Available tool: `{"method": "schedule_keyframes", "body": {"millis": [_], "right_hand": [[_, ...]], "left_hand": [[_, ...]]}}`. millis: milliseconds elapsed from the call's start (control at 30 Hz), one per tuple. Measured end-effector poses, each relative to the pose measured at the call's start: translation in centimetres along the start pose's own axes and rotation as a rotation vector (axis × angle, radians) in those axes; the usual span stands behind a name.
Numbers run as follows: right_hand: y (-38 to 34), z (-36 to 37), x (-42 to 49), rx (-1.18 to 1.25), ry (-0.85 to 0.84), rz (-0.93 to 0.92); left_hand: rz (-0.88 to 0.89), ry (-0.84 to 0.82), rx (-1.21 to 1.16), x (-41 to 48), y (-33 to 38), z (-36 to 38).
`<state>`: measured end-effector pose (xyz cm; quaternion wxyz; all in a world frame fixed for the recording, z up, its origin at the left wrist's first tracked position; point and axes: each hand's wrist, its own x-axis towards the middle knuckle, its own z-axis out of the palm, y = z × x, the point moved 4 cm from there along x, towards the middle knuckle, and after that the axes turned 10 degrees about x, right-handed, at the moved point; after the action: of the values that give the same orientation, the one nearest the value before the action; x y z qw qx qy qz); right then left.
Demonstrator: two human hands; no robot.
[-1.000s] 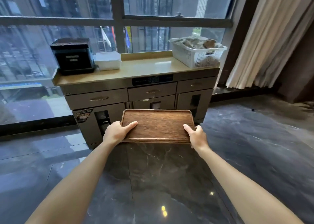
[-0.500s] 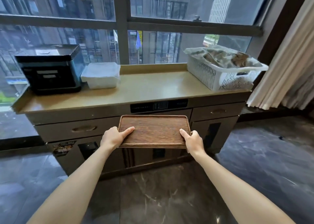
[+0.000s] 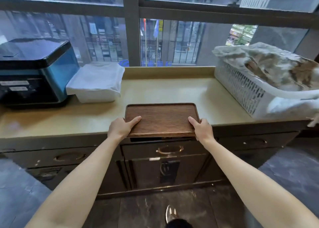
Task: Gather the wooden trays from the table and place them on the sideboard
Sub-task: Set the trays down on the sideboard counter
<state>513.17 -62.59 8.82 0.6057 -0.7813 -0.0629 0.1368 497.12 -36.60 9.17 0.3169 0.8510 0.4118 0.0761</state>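
Wooden tray [image 3: 161, 119] gripped at both short ends, thumbs on top, left hand [image 3: 120, 127] and right hand [image 3: 202, 129]. Now over sideboard [image 3: 172, 91] front edge, up from drawer height; set-down seems next.

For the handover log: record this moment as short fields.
held item: brown rectangular wooden tray, level, partly over the front edge
left hand: grip on tray's left edge, thumb on top
right hand: grip on tray's right edge, thumb on top
surface: beige sideboard top
left of tray: black boxy appliance, white lidded plastic container
right of tray: white slotted plastic basket with crumpled cloths
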Motion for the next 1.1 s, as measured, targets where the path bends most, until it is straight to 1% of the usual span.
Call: {"method": "schedule_keyframes", "body": {"millis": [167,300,433,600,833,967,1100], "right_hand": [[-1.9,1.3,11.7,-0.02,-0.051,-0.018],[-3.8,1.8,19.8,-0.04,-0.061,-0.027],[-4.4,2.6,25.7,-0.064,-0.068,-0.001],[-4.4,4.3,30.9,-0.126,-0.101,0.051],[-5.1,7.1,35.9,-0.206,-0.139,0.109],[-5.1,8.6,38.2,-0.232,-0.158,0.134],[-5.2,9.9,40.3,-0.241,-0.163,0.147]], "left_hand": [[-0.05,0.021,-0.094,8.9,4.2,2.2],[-0.08,0.035,-0.042,15.5,8.1,3.3],[-0.1,0.027,-0.009,20.8,10.4,4.6],[-0.14,0.015,0.063,26.0,11.2,5.9],[-0.155,-0.054,0.125,32.5,11.4,6.8],[-0.148,-0.089,0.148,35.5,11.2,7.3],[-0.131,-0.105,0.22,37.8,11.2,7.6]]}}
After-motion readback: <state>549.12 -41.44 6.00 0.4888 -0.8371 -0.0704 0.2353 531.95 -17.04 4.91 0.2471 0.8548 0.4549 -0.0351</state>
